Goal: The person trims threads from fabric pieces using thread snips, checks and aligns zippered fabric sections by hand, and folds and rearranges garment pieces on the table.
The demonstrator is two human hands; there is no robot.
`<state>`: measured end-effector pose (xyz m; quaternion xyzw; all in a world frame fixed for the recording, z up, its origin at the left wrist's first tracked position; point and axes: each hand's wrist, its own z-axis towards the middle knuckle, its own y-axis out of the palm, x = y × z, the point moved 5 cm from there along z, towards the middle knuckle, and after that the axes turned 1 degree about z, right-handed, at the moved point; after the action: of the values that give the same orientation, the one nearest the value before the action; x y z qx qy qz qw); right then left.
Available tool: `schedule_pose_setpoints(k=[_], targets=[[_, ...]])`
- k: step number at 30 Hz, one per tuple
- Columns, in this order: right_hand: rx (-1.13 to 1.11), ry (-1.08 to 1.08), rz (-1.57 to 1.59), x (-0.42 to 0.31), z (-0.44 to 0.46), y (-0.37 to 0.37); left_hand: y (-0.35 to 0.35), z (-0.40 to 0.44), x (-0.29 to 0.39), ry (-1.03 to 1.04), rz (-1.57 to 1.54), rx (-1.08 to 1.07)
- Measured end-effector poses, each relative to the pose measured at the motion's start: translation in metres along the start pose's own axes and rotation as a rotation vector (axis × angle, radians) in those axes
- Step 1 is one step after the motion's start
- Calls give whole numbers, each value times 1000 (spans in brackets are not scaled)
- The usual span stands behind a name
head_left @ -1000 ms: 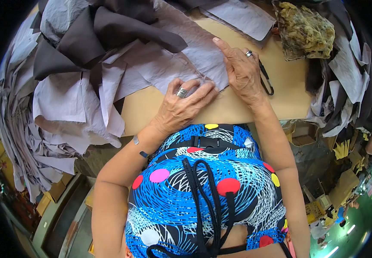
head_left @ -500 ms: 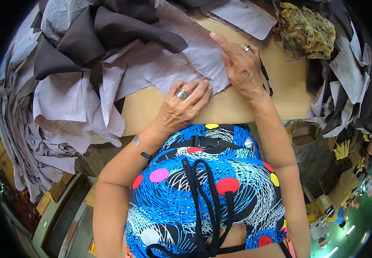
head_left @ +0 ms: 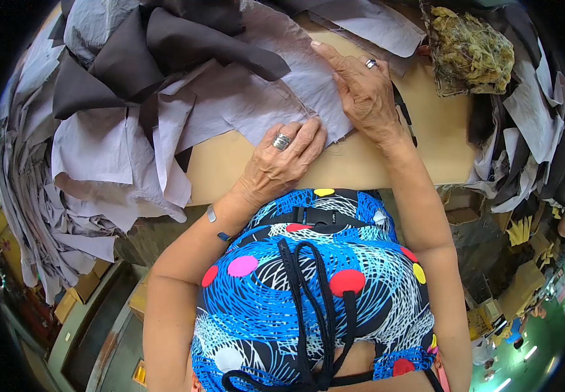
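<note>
Farther up the right side of the lavender cloth [head_left: 325, 95] than before, the right hand [head_left: 365, 101] is lying with one finger stretched out and the others bent, while the left hand [head_left: 282, 157], drawn slightly back, is resting curled fingers close together at its near edge, whether pinching it I cannot tell. Beneath both, the cloth is lying on the tan board [head_left: 436, 147], beside dark fabric [head_left: 210, 42].

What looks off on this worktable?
The matted yellowish clump at the far right of the worktable looks odd: a rough, tangled mass beside smooth cloth. The pale fabric touched by the left hand has a frayed near edge with loose threads. No spill is visible.
</note>
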<state>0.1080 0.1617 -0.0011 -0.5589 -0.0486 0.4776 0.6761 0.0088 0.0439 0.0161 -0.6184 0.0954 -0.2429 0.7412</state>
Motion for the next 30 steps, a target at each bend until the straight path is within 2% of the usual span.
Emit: schedule_pose_setpoints(k=[2,5,8,11,14,17,20,23,26,30], targets=[[95,-63,-1,1,0,-1,0,-2,1,-13,-8,23],[35,-23,-76,-4,-5,-13,-1,-6,3,35,13,27],[72,66,-275,-3,-24,-41,-2,-10,1,49,-2,10],[-102,354,-501,7,-50,-62,0,-12,1,37,-11,-1],[-61,460,-185,24,-66,-63,-1,-11,4,14,-17,-7],[-95,428,-140,30,-67,-61,1,-12,5,-7,-63,0],[-1,285,27,-4,-60,-71,2,-11,4,-11,-46,3],[-130,308,320,-30,-55,-57,2,-13,7,-16,-21,4],[-231,208,39,-44,-48,-42,4,-14,8,-20,-20,35],[-217,44,-187,-49,-48,-39,5,-15,9,-6,-5,35]])
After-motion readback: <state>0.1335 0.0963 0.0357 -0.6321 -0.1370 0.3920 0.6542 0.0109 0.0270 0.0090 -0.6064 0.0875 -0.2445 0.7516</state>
